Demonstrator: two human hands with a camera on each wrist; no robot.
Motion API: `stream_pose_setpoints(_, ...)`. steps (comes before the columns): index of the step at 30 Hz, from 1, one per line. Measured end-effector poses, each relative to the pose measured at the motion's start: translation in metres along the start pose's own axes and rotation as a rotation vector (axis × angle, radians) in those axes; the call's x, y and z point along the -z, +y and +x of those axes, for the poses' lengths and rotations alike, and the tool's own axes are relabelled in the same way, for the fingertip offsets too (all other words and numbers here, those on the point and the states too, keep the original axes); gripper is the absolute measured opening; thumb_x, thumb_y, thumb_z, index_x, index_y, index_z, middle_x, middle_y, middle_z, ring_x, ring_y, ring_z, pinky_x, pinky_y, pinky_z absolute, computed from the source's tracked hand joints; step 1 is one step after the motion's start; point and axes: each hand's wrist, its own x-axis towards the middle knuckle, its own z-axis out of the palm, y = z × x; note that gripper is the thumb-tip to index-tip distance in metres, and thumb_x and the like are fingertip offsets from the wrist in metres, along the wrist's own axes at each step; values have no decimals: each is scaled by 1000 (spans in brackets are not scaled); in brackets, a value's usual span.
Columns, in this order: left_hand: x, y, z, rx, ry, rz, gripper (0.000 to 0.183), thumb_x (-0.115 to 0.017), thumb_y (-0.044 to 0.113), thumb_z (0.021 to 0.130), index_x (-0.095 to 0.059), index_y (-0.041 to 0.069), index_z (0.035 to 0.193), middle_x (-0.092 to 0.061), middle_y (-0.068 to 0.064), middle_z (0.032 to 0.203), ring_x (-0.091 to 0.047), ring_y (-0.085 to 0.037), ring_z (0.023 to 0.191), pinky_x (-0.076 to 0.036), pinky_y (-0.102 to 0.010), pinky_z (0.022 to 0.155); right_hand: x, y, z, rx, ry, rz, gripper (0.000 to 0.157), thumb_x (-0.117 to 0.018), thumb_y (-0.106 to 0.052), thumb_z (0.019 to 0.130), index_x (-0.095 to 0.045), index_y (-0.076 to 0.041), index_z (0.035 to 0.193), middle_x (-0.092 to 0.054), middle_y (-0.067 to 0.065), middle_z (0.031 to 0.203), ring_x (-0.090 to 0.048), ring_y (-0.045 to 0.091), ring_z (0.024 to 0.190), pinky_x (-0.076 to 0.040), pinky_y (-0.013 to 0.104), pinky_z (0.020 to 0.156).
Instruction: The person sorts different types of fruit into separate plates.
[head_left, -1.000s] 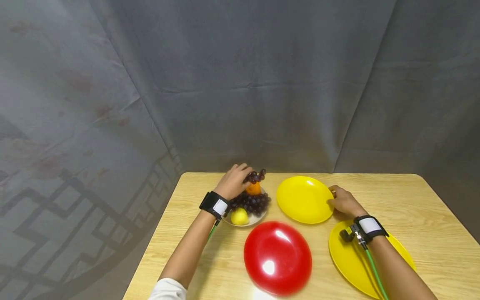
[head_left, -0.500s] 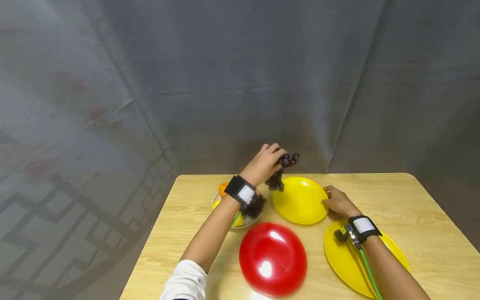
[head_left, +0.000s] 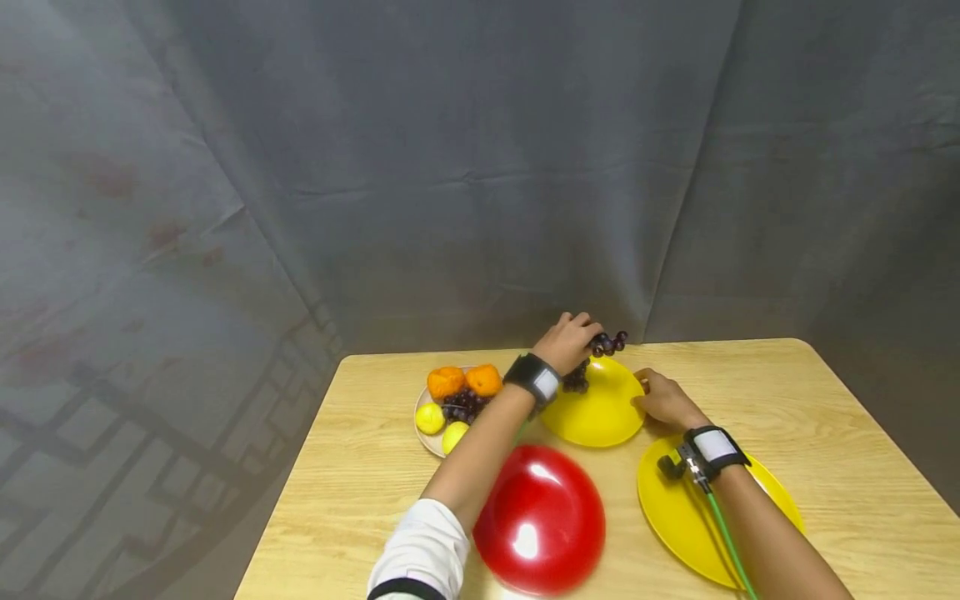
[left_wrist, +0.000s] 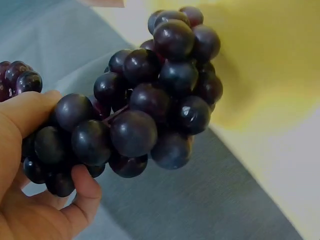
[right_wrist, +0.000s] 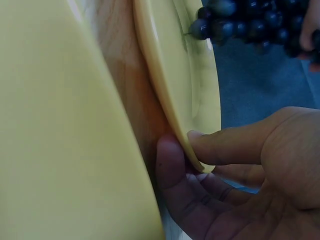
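Note:
My left hand (head_left: 567, 343) grips a bunch of dark purple grapes (left_wrist: 135, 115) around its middle. In the head view the bunch hangs over the left back part of a yellow plate (head_left: 596, 421); whether its lowest grapes touch the plate I cannot tell. My right hand (head_left: 667, 402) pinches the right rim of that same plate, thumb on top and fingers curled beneath, as the right wrist view shows. The grapes also appear at the top of that view, beyond the plate's rim.
Left of the plate stands a light dish (head_left: 422, 429) with two oranges (head_left: 447, 382), yellow fruits (head_left: 430, 418) and more dark grapes (head_left: 461, 406). A red plate (head_left: 543, 521) lies in front, partly behind my left forearm. Another yellow plate (head_left: 675, 521) sits under my right forearm.
My left hand has lifted the grapes from the light dish and carried them right, over the yellow plate, lowering slightly at the end. The right hand keeps its hold on the rim.

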Motion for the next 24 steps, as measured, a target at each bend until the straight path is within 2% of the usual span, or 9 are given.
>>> stream_pose_setpoints(4,-16,7,6,32,-65,74,34,-59,31,96,-59,26,130,-55,1,127,-48,-19,104,-53,-26,74,-1,0,-3,7,6,-17,54,-56,-10,93,-34,13,138,-50,32,114,-53,33,89,-48,37,72)
stream_pose_setpoints(7,-22,11,6,69,-124,112,36,-58,29,97,-56,29,133,-53,2,130,-47,-21,110,-52,-30,84,-2,0,-4,30,16,-19,54,-57,-10,92,-35,13,136,-52,30,112,-54,32,88,-48,39,74)
stream_pose_setpoints(10,-28,12,6,90,-151,137,38,-58,26,97,-55,30,134,-53,1,132,-47,-21,113,-48,-34,92,-3,-1,-4,49,22,-21,53,-57,-10,92,-37,12,136,-52,29,110,-55,31,87,-48,40,75)
stream_pose_setpoints(14,-37,11,4,117,-181,165,37,-56,22,98,-55,33,134,-53,2,132,-47,-21,114,-45,-38,95,-4,-2,-2,53,20,-36,54,-59,-12,92,-38,10,136,-52,30,112,-54,31,85,-48,41,74)
stream_pose_setpoints(20,-48,8,-2,150,-243,141,35,-52,21,101,-55,34,134,-54,3,129,-48,-20,114,-45,-39,95,-8,-3,0,11,2,-45,55,-60,-14,92,-39,9,136,-51,27,112,-51,33,92,-46,37,72)
stream_pose_setpoints(24,-46,7,-4,163,-256,83,39,-53,23,100,-52,33,138,-52,2,133,-47,-21,117,-43,-40,99,-9,-3,0,-1,-3,-49,53,-60,-13,92,-40,9,136,-50,26,110,-50,34,93,-46,38,72)
